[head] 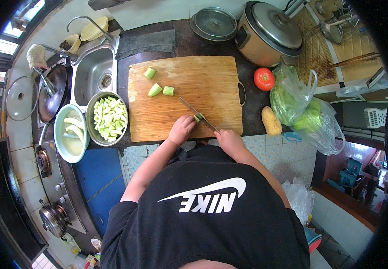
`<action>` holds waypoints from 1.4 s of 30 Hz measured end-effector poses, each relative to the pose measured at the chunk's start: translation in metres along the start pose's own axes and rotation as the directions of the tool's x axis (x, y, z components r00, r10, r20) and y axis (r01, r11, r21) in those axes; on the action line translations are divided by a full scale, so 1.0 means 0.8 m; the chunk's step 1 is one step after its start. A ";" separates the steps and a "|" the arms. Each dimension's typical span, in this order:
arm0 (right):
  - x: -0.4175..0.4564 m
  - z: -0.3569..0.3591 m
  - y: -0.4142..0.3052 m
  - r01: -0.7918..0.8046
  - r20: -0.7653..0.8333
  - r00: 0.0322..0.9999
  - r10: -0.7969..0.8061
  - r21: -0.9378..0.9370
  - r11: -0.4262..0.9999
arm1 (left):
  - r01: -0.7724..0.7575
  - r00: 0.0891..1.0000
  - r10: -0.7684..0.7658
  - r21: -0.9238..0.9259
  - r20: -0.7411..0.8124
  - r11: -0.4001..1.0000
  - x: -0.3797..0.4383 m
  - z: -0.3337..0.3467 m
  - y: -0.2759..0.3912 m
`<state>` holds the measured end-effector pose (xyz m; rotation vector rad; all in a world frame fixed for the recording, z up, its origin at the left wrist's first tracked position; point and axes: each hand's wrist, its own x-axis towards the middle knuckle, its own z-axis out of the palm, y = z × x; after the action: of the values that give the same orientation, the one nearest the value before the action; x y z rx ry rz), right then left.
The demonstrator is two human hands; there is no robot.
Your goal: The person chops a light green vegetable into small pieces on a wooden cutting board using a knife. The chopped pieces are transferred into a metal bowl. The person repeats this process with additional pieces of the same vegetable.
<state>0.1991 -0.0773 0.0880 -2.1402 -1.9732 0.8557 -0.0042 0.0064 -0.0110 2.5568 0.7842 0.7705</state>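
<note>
My right hand point(228, 142) grips the handle of a kitchen knife point(199, 113), its blade slanting up and left across a wooden cutting board point(187, 75). Under the blade lies a small piece of green vegetable point(197, 118), held down by the fingertips of my left hand point(182, 128). Further back on the board are three peeled green chunks: one at the top point(150, 73), a tapered end piece point(155, 90) and a short block point(168, 90). Left of the board, a steel bowl point(126, 112) holds many pale green cut pieces.
A light-blue basin point(85, 148) with peeled pieces in liquid stands beside the steel bowl, before the sink point(91, 67). To the right are a tomato point(264, 79), a potato point(271, 121) and plastic bags of greens point(289, 95). A rice cooker point(264, 43) and a lidded pan point(213, 24) stand behind.
</note>
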 end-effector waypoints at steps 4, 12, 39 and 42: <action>-0.023 -0.027 -0.015 -0.002 0.048 0.999 0.003 -0.010 1.000 | -0.049 0.999 0.050 0.030 -0.015 0.998 0.000 -0.003 -0.001; -0.023 -0.015 -0.011 -0.032 0.086 0.996 0.032 0.001 0.999 | -0.050 0.999 0.051 0.048 -0.018 0.998 0.000 -0.001 0.000; -0.024 -0.008 -0.004 0.135 0.052 0.990 -0.130 -0.120 0.983 | 0.070 0.901 -0.067 0.007 0.429 0.997 0.132 -0.078 0.027; -0.023 -0.002 0.000 0.103 0.070 0.993 -0.095 -0.122 0.987 | -0.039 0.608 -0.106 0.163 0.787 0.986 0.162 -0.059 0.034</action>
<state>0.2001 -0.0943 0.0954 -2.0829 -2.1998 0.8138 0.0693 0.0708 0.0902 2.6010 0.5776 -0.5065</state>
